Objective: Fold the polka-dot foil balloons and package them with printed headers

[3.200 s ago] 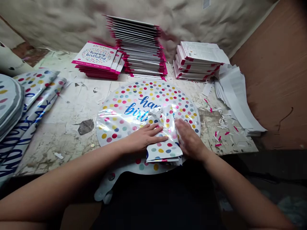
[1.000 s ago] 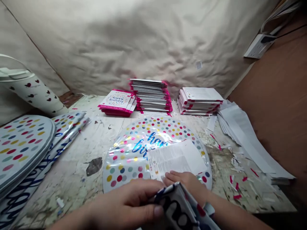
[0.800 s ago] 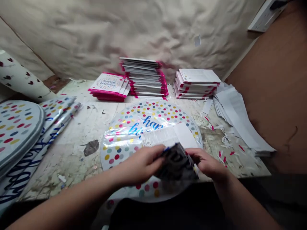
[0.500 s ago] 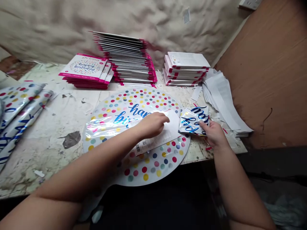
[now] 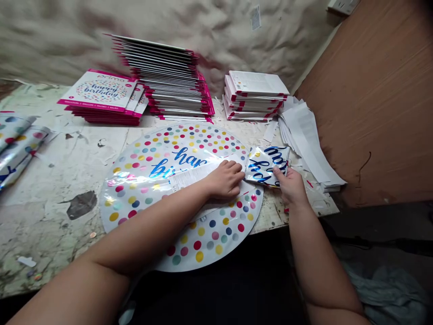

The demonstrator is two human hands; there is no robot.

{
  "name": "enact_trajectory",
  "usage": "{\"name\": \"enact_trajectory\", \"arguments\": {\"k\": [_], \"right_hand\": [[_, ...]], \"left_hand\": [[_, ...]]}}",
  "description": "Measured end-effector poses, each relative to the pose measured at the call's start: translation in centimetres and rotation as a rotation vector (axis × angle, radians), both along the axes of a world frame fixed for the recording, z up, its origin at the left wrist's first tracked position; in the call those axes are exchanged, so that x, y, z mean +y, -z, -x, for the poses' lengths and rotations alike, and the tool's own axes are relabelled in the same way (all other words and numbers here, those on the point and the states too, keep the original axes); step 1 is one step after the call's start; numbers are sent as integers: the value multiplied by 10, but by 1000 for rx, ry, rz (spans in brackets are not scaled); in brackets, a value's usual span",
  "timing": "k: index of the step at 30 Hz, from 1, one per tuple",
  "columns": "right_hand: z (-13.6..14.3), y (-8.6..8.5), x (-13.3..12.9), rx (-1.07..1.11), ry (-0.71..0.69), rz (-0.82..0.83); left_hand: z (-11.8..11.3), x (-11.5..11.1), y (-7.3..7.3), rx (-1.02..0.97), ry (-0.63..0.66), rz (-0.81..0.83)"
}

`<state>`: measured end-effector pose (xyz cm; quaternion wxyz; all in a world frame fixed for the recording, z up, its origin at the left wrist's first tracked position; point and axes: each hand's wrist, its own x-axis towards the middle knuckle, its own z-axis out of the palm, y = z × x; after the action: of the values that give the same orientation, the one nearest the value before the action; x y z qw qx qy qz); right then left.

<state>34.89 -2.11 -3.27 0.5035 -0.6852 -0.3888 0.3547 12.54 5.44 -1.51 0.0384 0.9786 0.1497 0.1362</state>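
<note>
A large round foil balloon [image 5: 131, 189] with coloured dots and blue "happy birthday" lettering lies flat on the table. Across it rests a white printed cardboard packet [image 5: 189, 177], partly covered by my left forearm. My left hand [image 5: 226, 180] is closed over the right end of this packet, its fingers curled down at the edge; the fingertips are partly hidden. In my right hand [image 5: 293, 186] is a folded foil balloon [image 5: 262, 166] with blue letters, thumb on top. Its left edge sits right beside my left fingers.
Pink-edged "happy birthday" packets [image 5: 101, 92] are piled at the back left, beside a tall leaning stack of packets [image 5: 169, 76]. Another packet stack [image 5: 257, 83] and white paper strips [image 5: 304, 131] lie at the right. Foil balloons [image 5: 20, 146] lie at the far left, near a brown board [image 5: 379, 108] opposite.
My left hand has come down onto the packet's right end, its fingers lowering from a raised curl. My right hand still holds the folded balloon. The whole view has shifted slightly.
</note>
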Motion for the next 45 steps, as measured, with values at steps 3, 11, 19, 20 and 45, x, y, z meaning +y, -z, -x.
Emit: {"name": "enact_trajectory", "arguments": {"k": [3, 11, 19, 20, 45], "right_hand": [[6, -11, -1, 74, -16, -15], [13, -40, -2, 136, -332, 188], [47, -35, 9, -381, -217, -173], [51, -35, 8, -369, -252, -172], [121, -32, -22, 496, -314, 179]], "left_hand": [[0, -4, -7, -31, 36, -25], [5, -14, -20, -50, 145, -101], [6, -15, -21, -88, 124, -117], [7, -14, -21, -93, 125, -121], [160, 7, -22, 143, -1474, 296]]}}
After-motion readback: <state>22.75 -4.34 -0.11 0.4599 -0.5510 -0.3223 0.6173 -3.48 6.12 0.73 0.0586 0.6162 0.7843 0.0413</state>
